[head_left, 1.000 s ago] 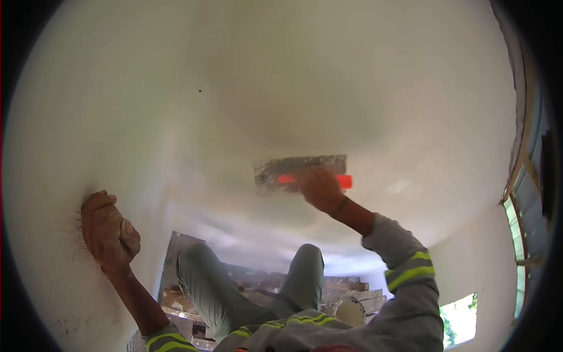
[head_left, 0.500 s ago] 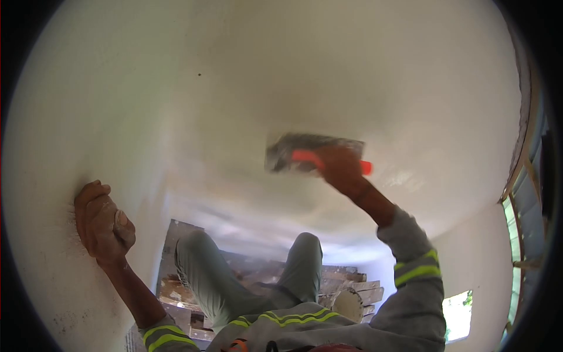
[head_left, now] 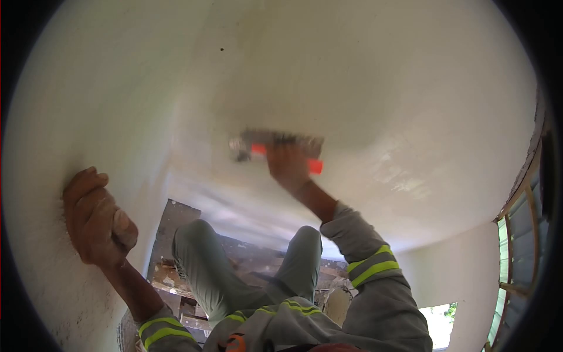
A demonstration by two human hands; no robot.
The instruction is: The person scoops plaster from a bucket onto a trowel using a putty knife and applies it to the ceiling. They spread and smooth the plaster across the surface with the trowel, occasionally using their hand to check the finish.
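Note:
My right hand (head_left: pixel 287 167) is closed around the red handle (head_left: pixel 315 166) of a plastering trowel. The trowel's flat metal blade (head_left: pixel 305 142) lies against the pale plastered wall (head_left: pixel 352 88) in front of me and is smeared by motion. Grey-white plaster clings to the blade's left end. My left hand (head_left: pixel 97 220) is a dusty fist that leans on the rough wall at my left, thumb towards me. Nothing shows between its fingers.
Below my bent knees (head_left: pixel 202 252) are worn wooden boards (head_left: pixel 182 299) with plaster spots. A pale bucket (head_left: pixel 337 305) stands beside my right leg. At the lower right is a bright window opening (head_left: pixel 440 325), with roof framing (head_left: pixel 531 229) at the far right.
My right hand has swept the trowel to the left along the wall. My left fist stays against the left wall. The view has shifted a little.

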